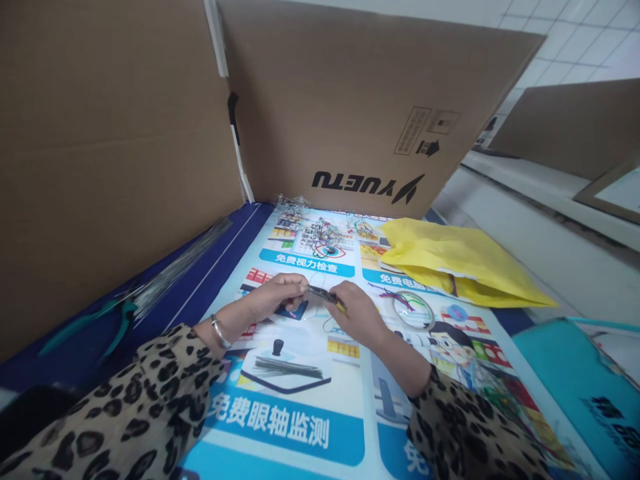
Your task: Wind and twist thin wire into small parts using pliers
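Note:
Near the middle of the printed sheet, my left hand (283, 293) is closed in a pinch on what looks like a thin wire (319, 275), partly hidden by the fingers. My right hand (357, 310) is wrapped round small pliers (323, 293) with a dark metal head and a bit of yellow handle showing. The jaws point left and meet the left fingertips. Below the hands lies a short bundle of thin grey wires (287, 367). To the right, a clear ring-shaped roll (413, 311) lies beside some dark and reddish strands (393, 295).
Tall cardboard panels (350, 107) stand at the back and left. Tangled wire pieces (323, 233) lie at the far end. Long wires (183, 267) and teal-handled pliers (120, 327) rest on the left. A yellow bag (460, 257) and a teal packet (575, 380) sit on the right.

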Available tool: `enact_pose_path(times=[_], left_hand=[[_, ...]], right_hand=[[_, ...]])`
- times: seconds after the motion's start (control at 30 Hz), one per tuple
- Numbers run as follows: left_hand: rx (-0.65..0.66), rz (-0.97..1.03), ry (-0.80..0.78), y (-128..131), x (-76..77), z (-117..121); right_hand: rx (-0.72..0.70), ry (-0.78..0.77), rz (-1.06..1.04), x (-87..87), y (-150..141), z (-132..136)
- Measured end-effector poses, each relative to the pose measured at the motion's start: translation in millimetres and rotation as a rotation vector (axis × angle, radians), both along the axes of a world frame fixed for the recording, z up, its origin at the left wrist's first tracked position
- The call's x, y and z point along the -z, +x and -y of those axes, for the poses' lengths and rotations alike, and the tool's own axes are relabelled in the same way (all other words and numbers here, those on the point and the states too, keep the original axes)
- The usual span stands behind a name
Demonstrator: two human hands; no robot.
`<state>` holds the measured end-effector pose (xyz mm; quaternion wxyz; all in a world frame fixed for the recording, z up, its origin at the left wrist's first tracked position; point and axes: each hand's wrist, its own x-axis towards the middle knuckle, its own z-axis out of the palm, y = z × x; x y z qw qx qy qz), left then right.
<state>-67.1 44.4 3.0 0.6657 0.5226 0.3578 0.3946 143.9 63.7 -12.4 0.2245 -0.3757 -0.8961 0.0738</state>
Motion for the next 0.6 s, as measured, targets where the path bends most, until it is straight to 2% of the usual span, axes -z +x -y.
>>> enact_pose_path(times=[0.13, 0.23, 0.43, 0.6], left_hand=[[-0.060, -0.050, 0.033, 2.1, 1.6, -0.7], [-0.052, -0.041, 0.032, 1.9, 3.5, -1.5], [0.066, 0.007, 0.009, -1.5, 1.7, -1.3], [0.059, -0.001, 0.014, -0.7, -0.4, -0.1]], right_hand=[[0.053, 0.099, 0.099, -3.7, 0.2, 1.3], [0.065, 0.141, 0.131, -4.4, 1.2, 0.9], [-0.050, 0.067, 0.045, 1.3, 4.1, -2.5], [-0.034, 0.070, 0.057, 2.5, 3.9, -1.0]])
